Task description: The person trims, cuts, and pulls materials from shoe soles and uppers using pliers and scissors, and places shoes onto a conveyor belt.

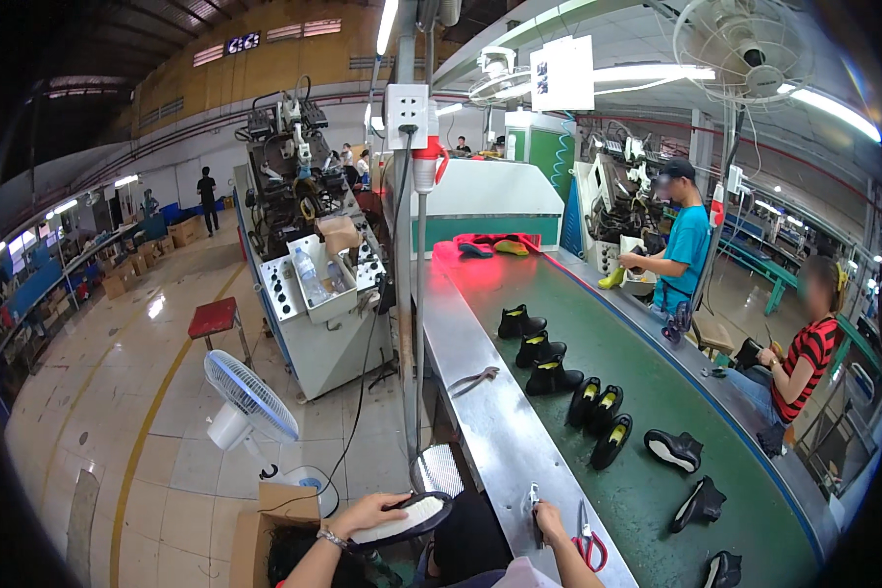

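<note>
My left hand (374, 512), with a bracelet at the wrist, grips a black shoe (427, 514) with a pale, whitish face turned up, over my lap. My right hand (550, 519) is closed around a small metal hand tool (534, 494); its silver head rests at the steel ledge and its exact kind is unclear. Beside that hand lie red-handled scissors (589, 545). Farther up the steel ledge (490, 423) is a pair of pincers (473, 380).
Several black shoes (613, 441) stand or lie on the green conveyor belt (676, 412). Two co-workers (684, 240) sit or stand along its far side. At left are a floor fan (250, 397), a cardboard box (282, 510), a red stool (214, 317) and a pole (407, 294).
</note>
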`<state>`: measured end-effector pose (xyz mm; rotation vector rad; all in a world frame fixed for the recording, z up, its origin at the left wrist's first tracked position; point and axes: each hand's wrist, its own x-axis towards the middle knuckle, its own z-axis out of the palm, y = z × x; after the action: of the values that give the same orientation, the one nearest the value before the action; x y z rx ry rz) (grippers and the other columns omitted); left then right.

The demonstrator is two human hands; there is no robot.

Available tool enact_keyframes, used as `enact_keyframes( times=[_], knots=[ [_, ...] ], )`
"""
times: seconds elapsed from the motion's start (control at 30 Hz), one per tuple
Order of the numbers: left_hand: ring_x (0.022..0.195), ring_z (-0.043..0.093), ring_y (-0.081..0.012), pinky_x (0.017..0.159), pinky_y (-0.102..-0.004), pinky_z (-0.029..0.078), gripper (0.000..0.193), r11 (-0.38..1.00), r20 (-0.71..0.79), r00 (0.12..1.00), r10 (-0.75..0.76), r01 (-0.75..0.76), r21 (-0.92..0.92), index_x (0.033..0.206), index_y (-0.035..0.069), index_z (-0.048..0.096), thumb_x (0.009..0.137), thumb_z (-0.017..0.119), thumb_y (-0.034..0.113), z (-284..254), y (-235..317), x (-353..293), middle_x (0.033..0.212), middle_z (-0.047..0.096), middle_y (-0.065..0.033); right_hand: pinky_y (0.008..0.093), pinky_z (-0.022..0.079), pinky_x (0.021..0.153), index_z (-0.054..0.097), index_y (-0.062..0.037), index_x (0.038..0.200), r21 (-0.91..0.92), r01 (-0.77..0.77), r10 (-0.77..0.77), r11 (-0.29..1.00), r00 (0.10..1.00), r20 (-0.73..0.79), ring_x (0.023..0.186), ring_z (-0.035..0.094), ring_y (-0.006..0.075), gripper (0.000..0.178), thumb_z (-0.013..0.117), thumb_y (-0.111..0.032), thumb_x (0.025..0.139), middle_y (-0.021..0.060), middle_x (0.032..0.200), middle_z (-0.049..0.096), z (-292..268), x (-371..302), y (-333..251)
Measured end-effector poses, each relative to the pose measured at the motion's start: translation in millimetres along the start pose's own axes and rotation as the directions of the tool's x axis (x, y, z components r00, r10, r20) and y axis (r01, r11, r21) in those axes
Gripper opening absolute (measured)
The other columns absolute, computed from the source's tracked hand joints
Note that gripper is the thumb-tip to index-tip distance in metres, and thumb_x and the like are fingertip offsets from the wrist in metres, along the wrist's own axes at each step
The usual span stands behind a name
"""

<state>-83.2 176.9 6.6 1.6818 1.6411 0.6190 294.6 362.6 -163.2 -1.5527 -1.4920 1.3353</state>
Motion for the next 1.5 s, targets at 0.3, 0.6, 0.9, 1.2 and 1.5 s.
enact_keyframes(
  times=[0.3, 0.6, 0.9, 1.2, 1.5],
  knots=[
    [0.075, 0.061, -0.0413, 0.068, -0.0510, 0.048, 0.023, 0.870, -0.371, 0.915, 0.161, 0.046, 0.491, 0.092, 0.002, 0.051, 0.095, 0.045, 0.023, 21.6, -19.1, 3.5, 0.079, 0.063, -0.0217, 0.0255, 0.039, 0.059, 0.050, -0.0098, 0.126, 0.161, -0.181, 0.130, 0.970, 0.950, 0.284, 0.071, 0.049, 0.0101, 0.048, 0.068, -0.017, 0.082, -0.0001, 0.083, 0.055, 9.8, -79.0, -112.4],
    [0.075, 0.063, -0.0354, 0.067, -0.0414, 0.048, 0.034, 0.949, -0.443, 0.886, -0.137, 0.246, 0.199, 0.099, 0.004, 0.064, 0.088, 0.055, 0.034, -13.2, -29.7, 6.5, 0.079, 0.063, -0.0222, 0.0247, 0.041, 0.059, 0.052, -0.0073, 0.118, 0.185, -0.126, 0.020, 0.975, 0.872, 0.489, 0.069, 0.052, 0.0092, 0.040, 0.068, -0.021, 0.084, -0.0008, 0.081, 0.055, 35.0, -100.0, -164.0],
    [0.088, 0.064, -0.0311, 0.076, -0.0375, 0.049, 0.044, 0.987, -0.273, 0.951, -0.147, 0.160, 0.025, 0.112, 0.003, 0.062, 0.088, 0.056, 0.039, -14.2, -2.0, 5.5, 0.101, 0.065, -0.0210, 0.0252, 0.042, 0.063, 0.051, -0.0083, 0.124, 0.099, -0.157, 0.084, 0.983, 0.850, 0.520, 0.074, 0.053, 0.0104, 0.049, 0.069, -0.026, 0.083, 0.0012, 0.087, 0.058, 31.1, -102.6, -162.6],
    [0.087, 0.062, -0.0398, 0.080, -0.0456, 0.048, 0.026, 0.872, -0.166, 0.985, 0.039, 0.048, 0.488, 0.103, -0.002, 0.058, 0.088, 0.046, 0.015, -11.6, -5.1, 15.6, 0.093, 0.064, -0.0248, 0.0226, 0.040, 0.065, 0.055, -0.0089, 0.118, 0.077, -0.120, 0.069, 0.990, 0.876, 0.478, 0.074, 0.054, 0.0084, 0.040, 0.068, -0.027, 0.085, -0.0005, 0.083, 0.060, 26.0, -103.9, -169.5],
    [0.075, 0.065, -0.0353, 0.069, -0.0441, 0.051, 0.016, 0.791, -0.251, 0.962, 0.105, 0.073, 0.607, 0.089, -0.001, 0.062, 0.081, 0.052, 0.007, -1.7, -14.4, 27.6, 0.078, 0.066, -0.0189, 0.0249, 0.043, 0.064, 0.053, -0.0082, 0.121, 0.053, -0.036, 0.004, 0.998, 0.861, 0.508, 0.072, 0.052, 0.0089, 0.044, 0.068, -0.027, 0.084, 0.0005, 0.084, 0.058, 29.7, -105.8, -172.6]
  ],
)
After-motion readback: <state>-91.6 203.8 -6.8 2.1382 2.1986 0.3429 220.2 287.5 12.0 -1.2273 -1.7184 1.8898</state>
